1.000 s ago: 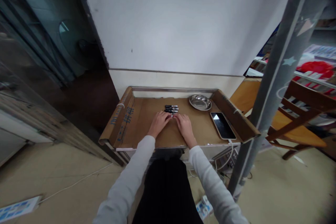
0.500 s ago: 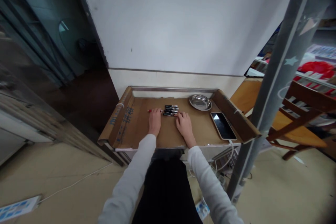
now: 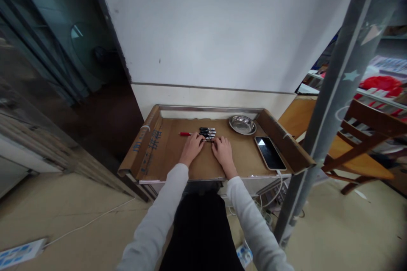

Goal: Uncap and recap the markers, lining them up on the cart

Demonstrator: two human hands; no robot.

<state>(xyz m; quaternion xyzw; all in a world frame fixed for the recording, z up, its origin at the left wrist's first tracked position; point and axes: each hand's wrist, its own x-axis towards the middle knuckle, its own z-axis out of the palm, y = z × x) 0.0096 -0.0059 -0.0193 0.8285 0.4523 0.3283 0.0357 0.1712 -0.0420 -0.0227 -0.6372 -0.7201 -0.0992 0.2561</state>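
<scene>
Several black markers (image 3: 207,130) lie stacked in a row, side by side, on the cardboard-lined table. At the near side of this row, my left hand (image 3: 192,149) has its bent fingers on the left end of a slim dark marker (image 3: 208,140). My right hand (image 3: 223,153) closes its fingertips on that marker's right end. The fingers cover much of it. A red marker (image 3: 185,134) rests on the cardboard just beyond my left hand, apart from the black ones.
A round steel dish (image 3: 242,125) stands at the table's back right. Nearer lies a phone (image 3: 270,153) with a white cable (image 3: 280,186). Raised cardboard sides (image 3: 143,142) flank the table. A grey metal post (image 3: 330,93) and a wooden chair (image 3: 362,148) are on the right.
My left hand has left the red marker and moved right to the near end of the black row. My right hand has barely shifted.
</scene>
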